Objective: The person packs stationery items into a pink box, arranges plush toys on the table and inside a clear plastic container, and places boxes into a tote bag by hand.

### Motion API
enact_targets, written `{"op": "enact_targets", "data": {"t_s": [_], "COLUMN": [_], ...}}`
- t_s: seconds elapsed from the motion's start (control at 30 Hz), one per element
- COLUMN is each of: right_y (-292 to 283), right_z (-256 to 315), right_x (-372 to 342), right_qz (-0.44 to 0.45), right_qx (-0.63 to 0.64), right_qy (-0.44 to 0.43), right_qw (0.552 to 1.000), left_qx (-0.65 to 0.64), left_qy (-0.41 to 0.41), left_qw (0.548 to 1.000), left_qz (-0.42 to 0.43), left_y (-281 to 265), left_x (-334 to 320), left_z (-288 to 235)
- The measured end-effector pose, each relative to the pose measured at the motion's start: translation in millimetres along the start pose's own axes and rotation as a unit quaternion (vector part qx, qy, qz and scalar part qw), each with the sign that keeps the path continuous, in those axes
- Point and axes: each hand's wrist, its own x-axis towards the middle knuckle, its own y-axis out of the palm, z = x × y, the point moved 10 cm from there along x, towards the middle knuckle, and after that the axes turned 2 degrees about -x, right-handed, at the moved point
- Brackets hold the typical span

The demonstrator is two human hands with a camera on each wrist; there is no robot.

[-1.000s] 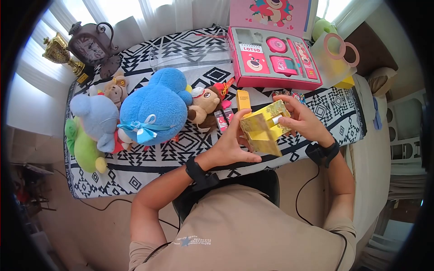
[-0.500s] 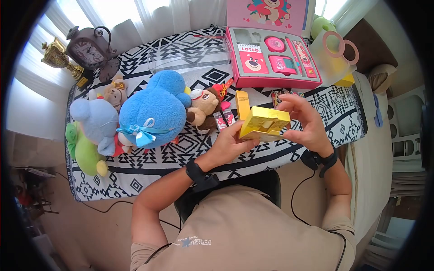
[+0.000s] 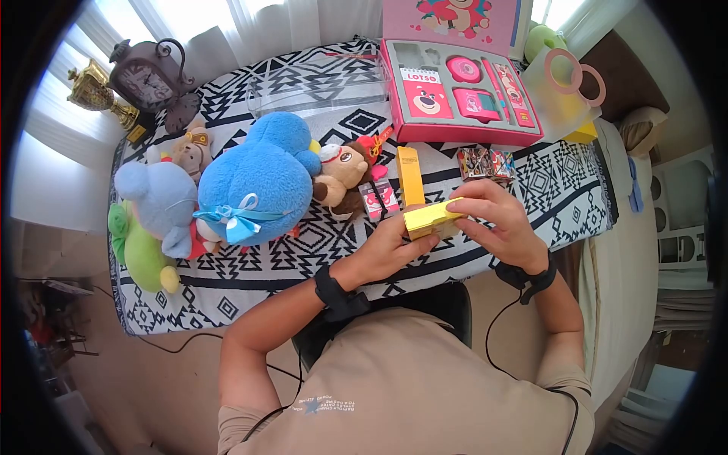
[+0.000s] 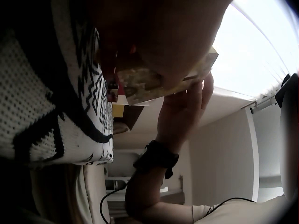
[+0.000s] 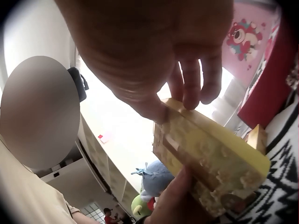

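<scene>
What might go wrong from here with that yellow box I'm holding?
The right hand pinches the yellow box near one end, so pressing hard might dent it. The left hand is close to the slim yellow carton and small pink box; a sideways slip might knock either.

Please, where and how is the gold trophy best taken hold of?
I would grip the trophy by its stem, which is narrower than the cup above and the base below. Coming from its left side seems best, because the clock stands close on its right.
</scene>
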Motion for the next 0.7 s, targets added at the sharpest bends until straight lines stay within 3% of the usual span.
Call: {"op": "enact_targets", "data": {"t_s": [0.27, 0.4, 0.47, 0.7], "right_y": [14, 14, 15, 20], "right_z": [-18, -17, -13, -6], "right_x": [-24, -28, -28, -28], "right_qz": [-0.006, -0.039, -0.050, -0.046], "right_qx": [0.045, 0.038, 0.034, -0.006], "right_qy": [0.049, 0.041, 0.035, 0.020], "right_qw": [0.998, 0.998, 0.998, 0.999], "left_qx": [0.010, -0.038, -0.022, -0.068], "left_qy": [0.055, 0.038, 0.114, 0.064], "left_qw": [0.998, 0.998, 0.993, 0.995], "left_qz": [0.023, 0.044, 0.035, 0.043], "left_y": [3, 6, 4, 4], "left_x": [-5, -6, -5, -6], "left_z": [-9, -8, -19, -18]}}
